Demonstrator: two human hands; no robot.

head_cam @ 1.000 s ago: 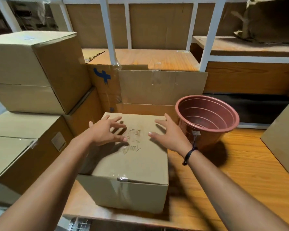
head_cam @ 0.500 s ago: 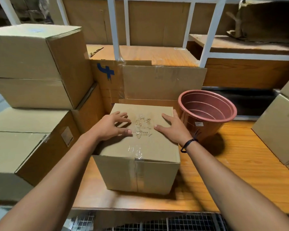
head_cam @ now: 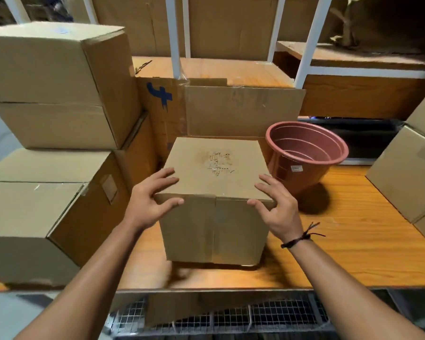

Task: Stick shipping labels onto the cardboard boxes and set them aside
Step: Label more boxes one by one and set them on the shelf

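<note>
**BOX HELD AT BOTH NEAR TOP CORNERS**

Holds a plain brown cardboard box (head_cam: 216, 168) with both hands, towards the front edge of an orange-brown wooden table (head_cam: 353, 241). Clasps the near left top corner with the left hand (head_cam: 149, 201) — fingers spread over the top panel, thumb pressed on the front face. Clasps the near right top corner with the right hand (head_cam: 279, 209) in the same manner, fingers on top and thumb on the front. Carries a thin black cord wristband (head_cam: 297, 239) on the right wrist.

Box details: a torn, scuffed patch (head_cam: 219, 163) in the middle of the top panel; a vertical seam down the front face. Cannot tell whether the base rests flat on the table — blur and shadow along the lower edge.

Surroundings:
- Behind and just right of the box: a round reddish-brown plastic flower pot (head_cam: 307, 153), tilted towards the camera, with a small white sticker (head_cam: 297, 168) on its wall. Cannot tell whether pot and box touch.
- Left: a large upper cardboard box (head_cam: 47, 82) stacked on a large lower cardboard box (head_cam: 35, 204).
- Behind: a flattened cardboard sheet (head_cam: 243, 109), upright, with a blue painted mark (head_cam: 160, 94) at its left end; white metal shelf posts (head_cam: 174, 35) beyond.
- Right edge: further stacked cardboard boxes (head_cam: 402, 173).
- Below the table's front edge: wire mesh (head_cam: 255, 315).
</note>
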